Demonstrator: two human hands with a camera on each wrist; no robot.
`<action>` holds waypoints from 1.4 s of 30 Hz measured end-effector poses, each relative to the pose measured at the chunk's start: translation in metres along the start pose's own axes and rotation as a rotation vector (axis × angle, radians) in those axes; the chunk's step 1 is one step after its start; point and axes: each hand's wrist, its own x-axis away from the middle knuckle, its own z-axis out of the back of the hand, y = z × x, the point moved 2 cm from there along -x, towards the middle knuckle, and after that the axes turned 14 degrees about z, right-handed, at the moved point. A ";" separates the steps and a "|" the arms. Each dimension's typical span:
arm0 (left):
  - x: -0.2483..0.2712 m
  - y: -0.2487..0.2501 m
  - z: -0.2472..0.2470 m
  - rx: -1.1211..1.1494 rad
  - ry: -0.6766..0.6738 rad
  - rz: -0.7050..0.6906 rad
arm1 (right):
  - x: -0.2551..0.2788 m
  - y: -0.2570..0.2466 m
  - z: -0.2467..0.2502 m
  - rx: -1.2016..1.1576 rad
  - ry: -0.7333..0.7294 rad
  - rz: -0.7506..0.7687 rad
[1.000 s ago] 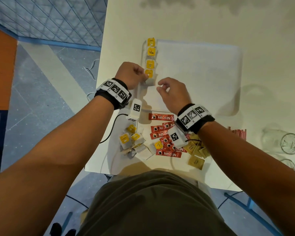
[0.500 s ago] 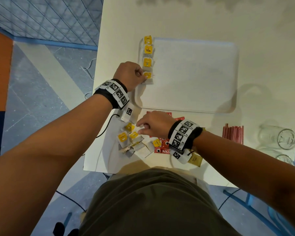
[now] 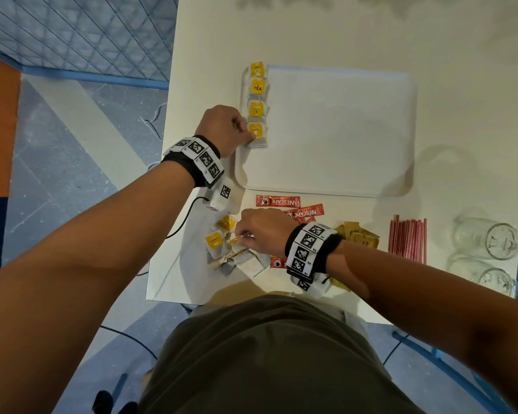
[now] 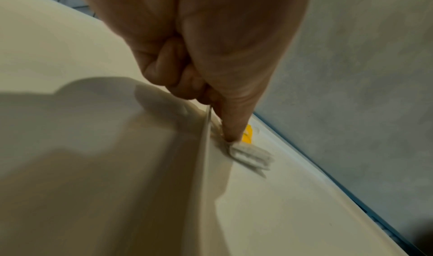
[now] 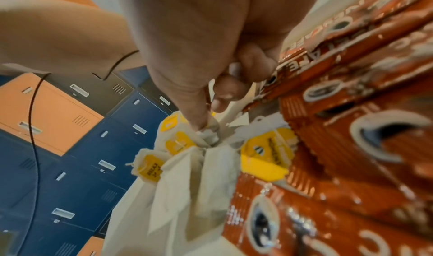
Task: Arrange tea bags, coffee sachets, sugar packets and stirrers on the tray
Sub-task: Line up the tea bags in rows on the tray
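Several yellow-tagged tea bags (image 3: 256,109) lie in a column along the left side of the white tray (image 3: 335,186). My left hand (image 3: 243,132) is at the nearest one (image 3: 256,133); its thumb (image 4: 230,128) pins that tea bag (image 4: 251,153) just inside the tray rim (image 4: 205,148), the other fingers curled. My right hand (image 3: 242,238) pinches a tea bag (image 5: 208,137) in the loose pile (image 3: 219,245) at the table's near edge. Red coffee sachets (image 3: 277,201), brown sugar packets (image 3: 361,236) and red stirrers (image 3: 407,240) lie on the table in front of the tray.
Two clear glasses (image 3: 488,240) lie on their sides at the right, next to the stirrers. The table's left edge (image 3: 169,162) runs close to my left wrist, with floor below. A black cable (image 3: 189,210) trails off that edge.
My right hand has left the tray and come back to the tea bag pile near me, where it now pinches a bag. My left hand has stayed on the nearest tea bag.
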 end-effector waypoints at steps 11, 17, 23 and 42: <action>0.011 0.002 -0.003 -0.007 -0.046 -0.147 | 0.029 -0.005 0.021 -0.321 0.139 0.006; 0.015 0.002 -0.007 -0.195 -0.047 -0.245 | 0.033 0.014 0.052 -0.542 0.411 -0.137; 0.015 0.001 -0.004 -0.142 -0.035 -0.224 | 0.021 0.047 0.083 -0.509 0.679 -0.283; 0.069 -0.050 0.010 -0.024 -0.237 -0.128 | -0.036 0.072 0.101 -0.339 0.687 -0.464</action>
